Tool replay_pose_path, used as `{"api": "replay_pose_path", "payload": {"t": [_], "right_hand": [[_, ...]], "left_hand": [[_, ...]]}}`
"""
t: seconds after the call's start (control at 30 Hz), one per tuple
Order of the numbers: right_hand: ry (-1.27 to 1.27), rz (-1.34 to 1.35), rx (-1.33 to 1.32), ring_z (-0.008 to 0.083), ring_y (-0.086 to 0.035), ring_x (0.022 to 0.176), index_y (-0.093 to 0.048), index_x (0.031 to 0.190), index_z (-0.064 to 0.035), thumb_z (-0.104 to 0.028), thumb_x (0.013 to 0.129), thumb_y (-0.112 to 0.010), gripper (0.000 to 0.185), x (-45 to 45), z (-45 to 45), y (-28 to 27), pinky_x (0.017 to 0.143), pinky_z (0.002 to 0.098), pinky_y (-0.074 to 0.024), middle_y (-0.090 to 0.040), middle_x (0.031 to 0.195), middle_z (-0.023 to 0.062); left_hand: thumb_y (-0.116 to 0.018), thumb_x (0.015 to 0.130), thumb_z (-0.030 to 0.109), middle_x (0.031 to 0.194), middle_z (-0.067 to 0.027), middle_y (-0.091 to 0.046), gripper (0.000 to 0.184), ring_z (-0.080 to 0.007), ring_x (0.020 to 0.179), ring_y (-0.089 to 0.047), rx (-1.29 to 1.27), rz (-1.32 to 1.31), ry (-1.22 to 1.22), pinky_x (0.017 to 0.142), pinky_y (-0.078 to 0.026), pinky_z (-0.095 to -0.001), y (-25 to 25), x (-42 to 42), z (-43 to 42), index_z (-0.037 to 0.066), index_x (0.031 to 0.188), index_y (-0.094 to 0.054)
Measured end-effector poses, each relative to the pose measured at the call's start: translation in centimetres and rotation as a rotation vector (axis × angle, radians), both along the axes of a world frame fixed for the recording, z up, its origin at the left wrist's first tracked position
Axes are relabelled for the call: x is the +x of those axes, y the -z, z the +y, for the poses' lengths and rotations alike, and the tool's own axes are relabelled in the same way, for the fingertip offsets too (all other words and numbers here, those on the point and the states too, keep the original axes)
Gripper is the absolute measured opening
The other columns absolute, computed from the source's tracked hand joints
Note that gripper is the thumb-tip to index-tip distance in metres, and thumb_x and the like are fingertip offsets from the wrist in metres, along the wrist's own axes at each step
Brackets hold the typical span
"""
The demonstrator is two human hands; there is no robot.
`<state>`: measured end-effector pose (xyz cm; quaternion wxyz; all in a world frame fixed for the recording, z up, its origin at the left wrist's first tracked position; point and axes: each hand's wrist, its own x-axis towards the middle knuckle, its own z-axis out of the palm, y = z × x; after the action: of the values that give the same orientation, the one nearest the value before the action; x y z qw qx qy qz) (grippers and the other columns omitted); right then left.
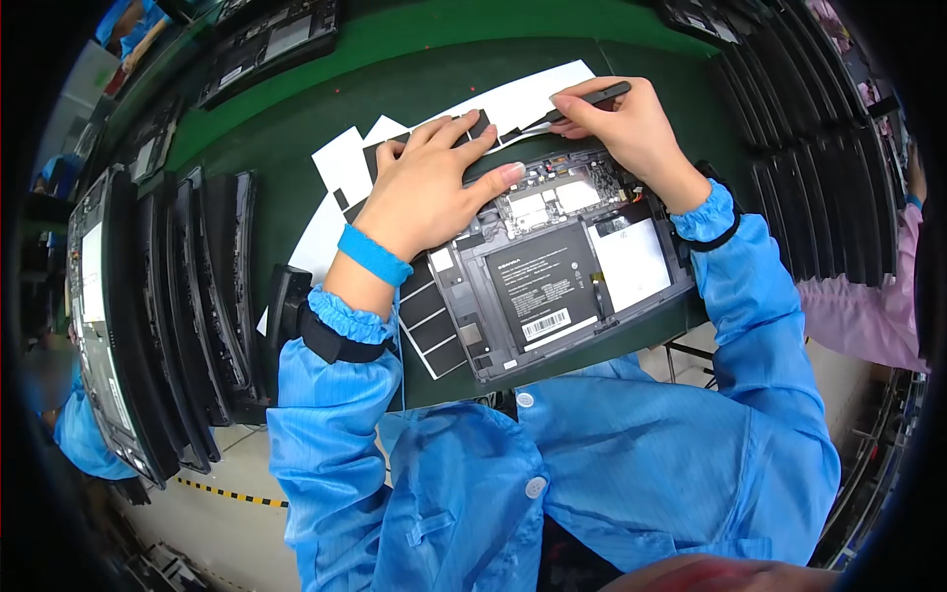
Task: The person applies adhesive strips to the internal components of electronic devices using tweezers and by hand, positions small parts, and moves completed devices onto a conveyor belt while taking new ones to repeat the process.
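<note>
- Pointing left and slightly toward the wearer, a slim black hand tool (605,94) is held beyond the open laptop base (459,296), its long axis slanting down from the thick handle end on the right to the narrow tip on the left.
- The tool is pinched between thumb and fingers of the right hand (631,123), past the laptop base's far edge; the handle end is left jutting out behind the grip, and the tip is brought out ahead of it, near black adhesive pieces on white backing sheets (340,158). Whether the tip touches them cannot be told.
- The left hand (424,192) is laid palm down with fingers spread on the sheets, left of and beyond the laptop base; nothing is seen clasped in it. Its thumb is extended over the base's far-left part.
- The laptop base's long axis is set left to right, its right end turned farther from the wearer.
- Inside the base, a circuit board (538,205) is exposed along the far side, and a black battery (545,281) is seated nearer the wearer, its barcode edge turned toward the wearer.
- Dark panels (143,316) are stood in a row left of the base.
</note>
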<state>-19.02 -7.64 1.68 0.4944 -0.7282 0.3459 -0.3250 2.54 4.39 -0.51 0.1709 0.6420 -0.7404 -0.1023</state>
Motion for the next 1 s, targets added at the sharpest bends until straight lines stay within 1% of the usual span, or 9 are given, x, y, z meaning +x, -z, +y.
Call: {"api": "replay_pose_path", "payload": {"t": [0.13, 0.23, 0.33, 0.37, 0.47, 0.5, 0.63, 0.97, 1.0], "right_hand": [[0.024, -0.219, 0.084, 0.0214, -0.073, 0.082, -0.069, 0.101, 0.0093, -0.012, 0.089, -0.07, 0.024, -1.0, -0.4, -0.3, 0.073, 0.0261, -0.0593, -0.071, 0.09, 0.016], [0.051, -0.215, 0.13, 0.0218, -0.073, 0.082, -0.069, 0.103, 0.0073, -0.014, 0.09, -0.069, 0.025, -2.6, 0.4, -1.5, 0.07, 0.0259, -0.0582, -0.072, 0.09, 0.0149], [0.043, -0.131, 0.099, 0.0204, -0.073, 0.083, -0.07, 0.104, 0.0041, -0.017, 0.091, -0.068, 0.025, -4.9, 1.9, -1.8, 0.07, 0.0248, -0.057, -0.072, 0.091, 0.013], [0.05, -0.121, 0.092, 0.0201, -0.073, 0.083, -0.07, 0.105, 0.0038, -0.018, 0.092, -0.068, 0.025, -5.6, 2.2, -1.4, 0.07, 0.0241, -0.0564, -0.072, 0.091, 0.0128], [0.013, -0.159, 0.114, 0.0191, -0.073, 0.083, -0.07, 0.106, 0.003, -0.019, 0.092, -0.069, 0.026, -6.4, 2.3, 0.6, 0.069, 0.0227, -0.0551, -0.072, 0.091, 0.0123], [-0.011, -0.184, 0.126, 0.0188, -0.073, 0.083, -0.071, 0.106, 0.0027, -0.019, 0.092, -0.069, 0.026, -6.5, 2.2, 1.2, 0.069, 0.0223, -0.0547, -0.072, 0.091, 0.0121], [-0.079, -0.151, 0.086, 0.0175, -0.072, 0.081, -0.072, 0.105, 0.0006, -0.02, 0.092, -0.069, 0.025, -6.6, 2.1, 1.3, 0.069, 0.0224, -0.0547, -0.073, 0.09, 0.0121], [-0.064, -0.163, 0.076, 0.0187, -0.073, 0.08, -0.072, 0.104, 0.0003, -0.016, 0.093, -0.067, 0.02, -7.2, 1.5, 2.4, 0.067, 0.0236, -0.0561, -0.073, 0.09, 0.0121], [-0.222, -0.185, 0.204, 0.0186, -0.071, 0.087, -0.065, 0.113, 0.0018, -0.012, 0.093, -0.064, 0.024, -7.7, 1.0, 2.0, 0.074, 0.0247, -0.0545, -0.07, 0.099, 0.0149]], "left_hand": [[-0.048, 0.097, 0.053, 0.148, -0.0069, -0.046, 0.054, -0.0266, 0.137, -0.038, 0.004, -0.022, -0.014, 0.107, -0.025, -0.0494, -0.4, -0.4, 0.2, 0.016, 0.133, -0.061], [-0.049, 0.098, 0.051, 0.145, -0.0082, -0.048, 0.051, -0.0282, 0.135, -0.039, 0.014, -0.018, -0.001, 0.105, -0.028, -0.0516, -0.6, -0.3, -0.1, 0.015, 0.131, -0.062], [-0.062, 0.094, 0.033, 0.13, -0.0096, -0.058, 0.029, -0.0303, 0.118, -0.05, -0.255, 0.009, -0.057, 0.093, -0.04, -0.0416, -1.8, -1.4, 0.3, 0.009, 0.11, -0.068], [-0.065, 0.093, 0.024, 0.104, -0.0086, -0.068, 0.022, -0.0214, 0.09, -0.06, -0.44, 0.119, -0.059, 0.074, -0.045, -0.0324, -2.2, -1.8, 0.3, 0.004, 0.103, -0.067], [-0.065, 0.093, 0.021, 0.078, -0.0051, -0.067, 0.023, -0.0118, 0.064, -0.055, 0.136, 0.577, -0.245, 0.056, -0.042, -0.0274, -4.9, -3.9, 1.3, -0.001, 0.1, -0.066], [-0.066, 0.093, 0.021, 0.065, -0.0015, -0.062, 0.026, -0.0062, 0.053, -0.049, 0.173, 0.62, -0.199, 0.049, -0.037, -0.0231, -4.4, -4.4, 1.1, -0.005, 0.097, -0.065], [-0.067, 0.093, 0.018, 0.071, -0.0032, -0.065, 0.024, -0.0059, 0.058, -0.053, 0.305, 0.778, -0.209, 0.051, -0.04, -0.0201, -3.3, -5.5, 0.2, -0.006, 0.097, -0.065], [-0.07, 0.089, 0.013, 0.067, -0.0055, -0.067, 0.02, -0.0083, 0.055, -0.058, 0.376, 0.782, -0.263, 0.05, -0.044, -0.0223, -4.0, -6.3, -0.7, -0.008, 0.09, -0.068], [-0.069, 0.089, 0.013, 0.066, -0.0055, -0.066, 0.02, -0.0083, 0.055, -0.059, 0.379, 0.78, -0.255, 0.05, -0.044, -0.0223, -4.0, -6.3, -0.8, -0.008, 0.09, -0.068]]}}
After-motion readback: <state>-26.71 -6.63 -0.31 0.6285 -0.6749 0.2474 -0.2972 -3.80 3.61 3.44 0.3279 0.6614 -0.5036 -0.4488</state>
